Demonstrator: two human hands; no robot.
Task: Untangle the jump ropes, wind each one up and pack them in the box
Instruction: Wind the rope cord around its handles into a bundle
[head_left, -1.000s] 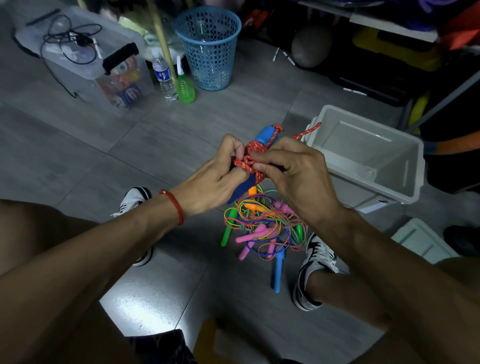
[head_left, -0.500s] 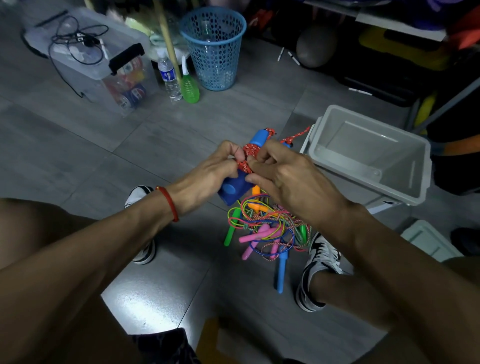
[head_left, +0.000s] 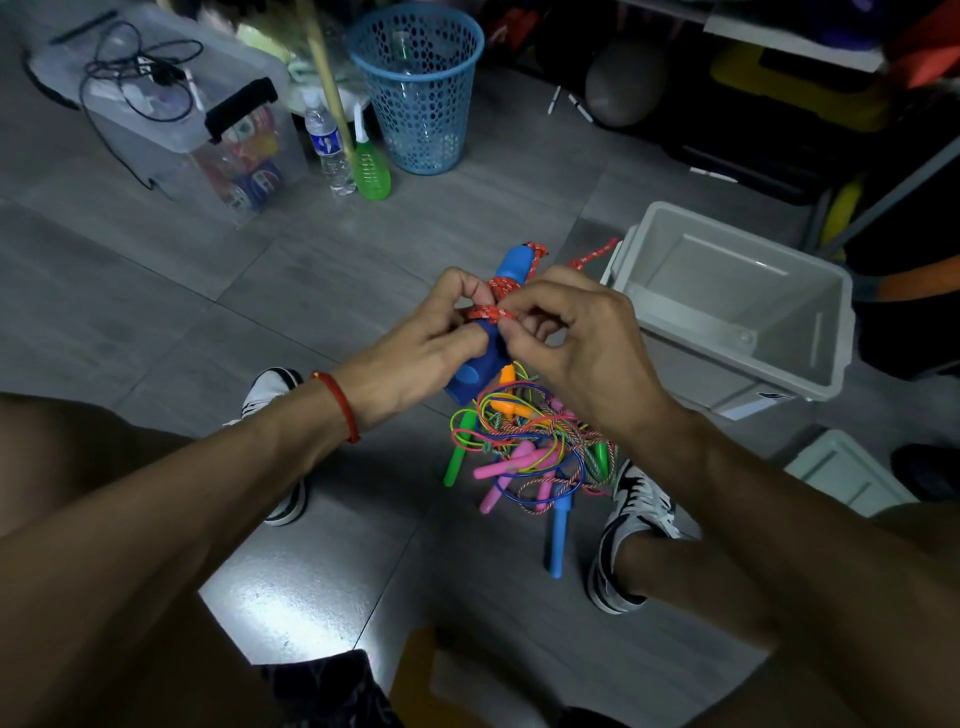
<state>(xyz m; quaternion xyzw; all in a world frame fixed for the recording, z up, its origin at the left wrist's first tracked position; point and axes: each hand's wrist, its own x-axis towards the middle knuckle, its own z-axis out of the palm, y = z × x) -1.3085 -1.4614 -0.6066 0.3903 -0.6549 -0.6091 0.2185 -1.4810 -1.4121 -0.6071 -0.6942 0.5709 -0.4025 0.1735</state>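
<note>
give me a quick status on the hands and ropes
Left hand grips thick blue handles; right hand pinches red speckled cord wound round them. Grey plastic box empty. Tangled coloured ropes wait below.

The grey box stands open-topped, its interior unobstructed from above. Bare floor lies left of the hands. The tangled rope pile occupies the floor between both shoes (directly beneath the hands). The blue basket and water bottle stand well apart, blocking nothing.
</note>
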